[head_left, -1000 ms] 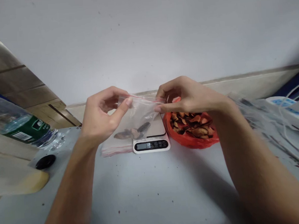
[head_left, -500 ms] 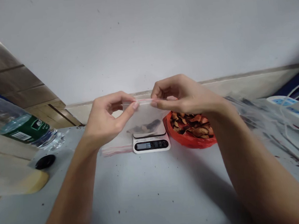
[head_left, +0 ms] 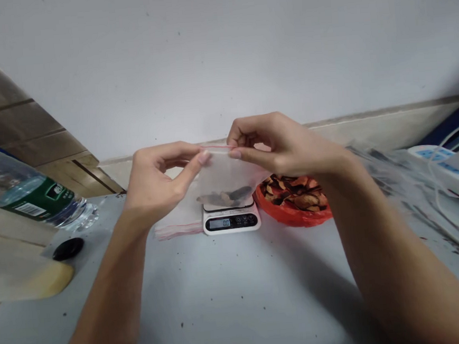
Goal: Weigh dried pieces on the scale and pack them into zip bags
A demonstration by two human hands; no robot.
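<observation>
A clear zip-lock bag with a red line along its top hangs between my hands, with several dark and brown dried pieces at its bottom. My left hand pinches the top edge at the left between thumb and fingers. On the other side, my right hand pinches the same edge near its middle. Just behind and below the bag is a small white digital scale, its display reading 0.0. The bag hides most of the weighing plate, and I cannot tell whether it touches it.
A red plastic bag full of dried slices stands right of the scale. Flat zip-lock bags are stacked at its left. A large water bottle and a black oval object are farther left. A white power strip and cables lie right.
Both hands keep their pinch on the zip-lock bag. Its top edge is slightly higher, my left hand has shifted a little left, and the dried pieces have settled differently.
</observation>
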